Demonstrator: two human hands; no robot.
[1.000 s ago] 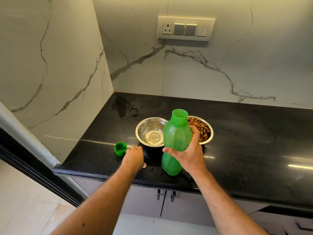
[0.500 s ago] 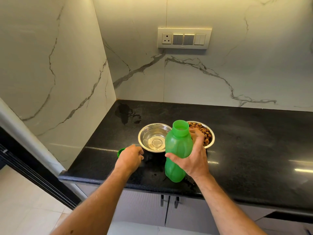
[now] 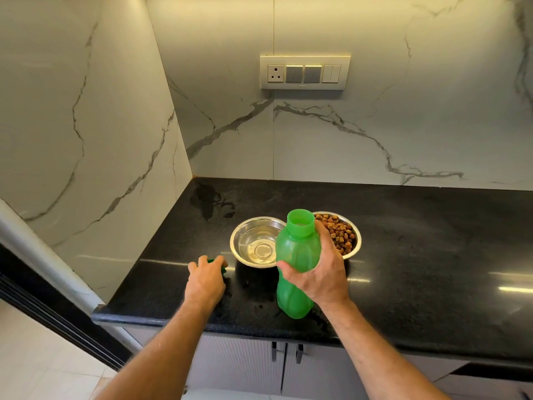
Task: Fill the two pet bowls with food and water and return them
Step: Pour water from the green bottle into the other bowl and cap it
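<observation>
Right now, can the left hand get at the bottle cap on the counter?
Probably yes: the left hand already lies over the green cap, fingers curled round it, with nothing between. The right hand holds the open bottle apart from it.

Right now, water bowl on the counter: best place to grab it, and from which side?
Probably the water bowl by its rolled rim at the left edge, coming from the left. It sits upright holding water, so lift level. The kibble bowl crowds its right side and the green bottle, held by the right hand, blocks the front-right.

Warm overhead light, glossy countertop (image 3: pixel 432 255) glare
</observation>
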